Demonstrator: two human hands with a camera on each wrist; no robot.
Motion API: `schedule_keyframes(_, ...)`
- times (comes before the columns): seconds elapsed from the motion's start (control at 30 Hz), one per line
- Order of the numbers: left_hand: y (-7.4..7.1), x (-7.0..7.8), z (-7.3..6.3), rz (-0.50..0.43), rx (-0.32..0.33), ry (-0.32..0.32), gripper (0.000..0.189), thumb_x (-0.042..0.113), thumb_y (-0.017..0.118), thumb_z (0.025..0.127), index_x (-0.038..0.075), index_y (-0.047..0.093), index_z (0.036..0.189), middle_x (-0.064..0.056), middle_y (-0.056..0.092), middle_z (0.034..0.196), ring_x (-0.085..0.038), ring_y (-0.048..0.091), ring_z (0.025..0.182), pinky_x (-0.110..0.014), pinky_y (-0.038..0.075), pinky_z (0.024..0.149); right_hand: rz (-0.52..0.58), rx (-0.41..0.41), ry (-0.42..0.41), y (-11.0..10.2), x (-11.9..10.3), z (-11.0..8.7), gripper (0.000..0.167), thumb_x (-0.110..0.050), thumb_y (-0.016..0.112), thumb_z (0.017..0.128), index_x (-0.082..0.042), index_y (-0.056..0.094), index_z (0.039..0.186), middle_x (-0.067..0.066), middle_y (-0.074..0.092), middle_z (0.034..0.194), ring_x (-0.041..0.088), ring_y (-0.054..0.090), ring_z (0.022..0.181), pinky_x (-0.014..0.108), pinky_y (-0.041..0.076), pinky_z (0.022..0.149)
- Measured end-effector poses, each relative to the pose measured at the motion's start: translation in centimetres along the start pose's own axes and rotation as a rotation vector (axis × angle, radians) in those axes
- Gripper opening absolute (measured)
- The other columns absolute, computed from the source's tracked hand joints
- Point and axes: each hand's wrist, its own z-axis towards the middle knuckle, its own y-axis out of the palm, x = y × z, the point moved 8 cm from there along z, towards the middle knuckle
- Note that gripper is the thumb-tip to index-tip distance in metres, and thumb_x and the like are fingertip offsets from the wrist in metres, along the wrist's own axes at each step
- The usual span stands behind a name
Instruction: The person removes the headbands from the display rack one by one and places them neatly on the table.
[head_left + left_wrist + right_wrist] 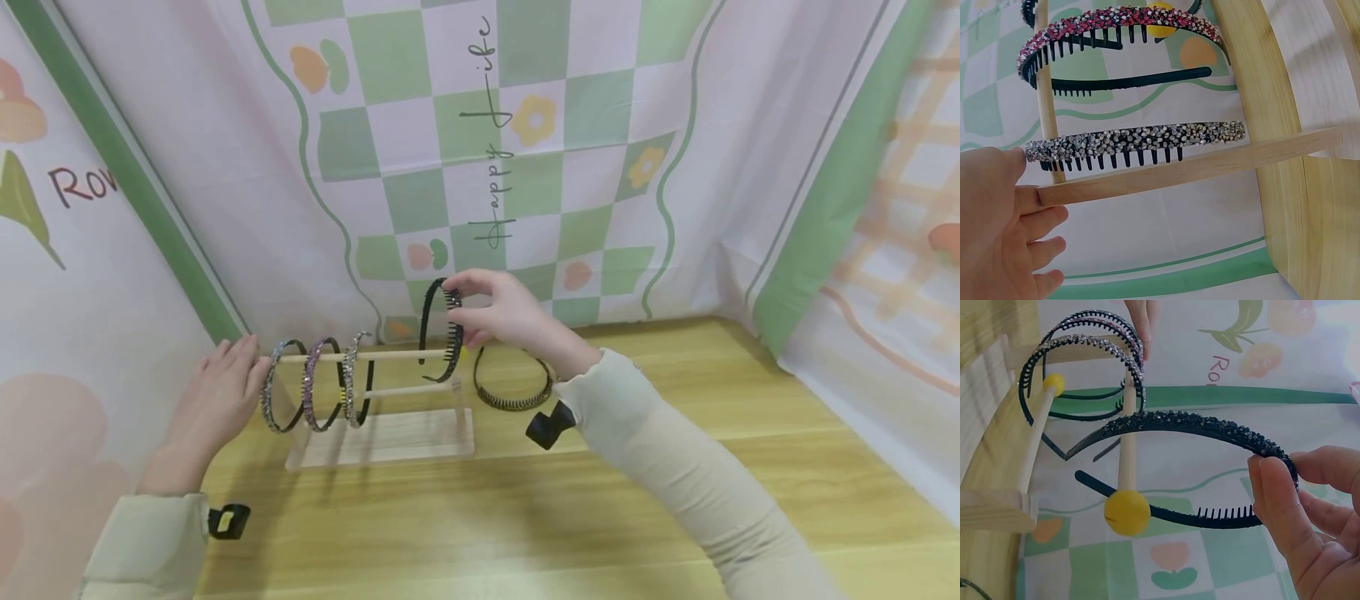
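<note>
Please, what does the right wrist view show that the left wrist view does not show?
Only the right wrist view: the right grip pinching a black headband, and a yellow ball capping the end of the upper rod.
Only the left wrist view: the left grip beyond its fingers.
Both: that rod, jewelled headbands hanging on it, and the left grip's fingers.

Your head camera looks forward and down at the wooden headband rack [397, 442], while your wrist cameras face inward closely from opposite ends, sharing its upper rod [1127, 456] and rhinestone headbands [1135, 141].
</note>
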Motion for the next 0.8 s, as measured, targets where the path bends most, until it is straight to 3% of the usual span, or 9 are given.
schedule_keyframes(0.47, 0.0, 0.1, -0.1, -0.001, 0.016, 0.016, 0.059, 0.033, 0.02, 0.102, -0.015, 0.023, 0.138, -0.036, 0.023, 0.139, -0.053, 0.013, 0.128, -0.058, 0.003, 0.106, -0.028, 0.053, 0.012, -3.7, 0.7, -1.6, 0.042, -0.006, 0.061, 0.088, -0.005, 0.049, 0.129, 0.014, 0.045, 0.128, 0.029, 0.062, 0.066, 0.037, 0.056, 0.064)
schedule_keyframes(0.8, 0.0, 0.1, -0.1, -0.004, 0.009, 0.011, 0.059, 0.033, 0.02, 0.102, -0.014, 0.022, 0.138, -0.036, 0.022, 0.139, -0.052, 0.012, 0.129, -0.056, 0.001, 0.107, -0.035, 0.126, 0.01, -7.7, 2.1, -2.6, 0.046, -0.005, 0.06, 0.088, 0.0, 0.045, 0.131, 0.019, 0.045, 0.13, 0.029, 0.063, 0.067, 0.036, 0.056, 0.066)
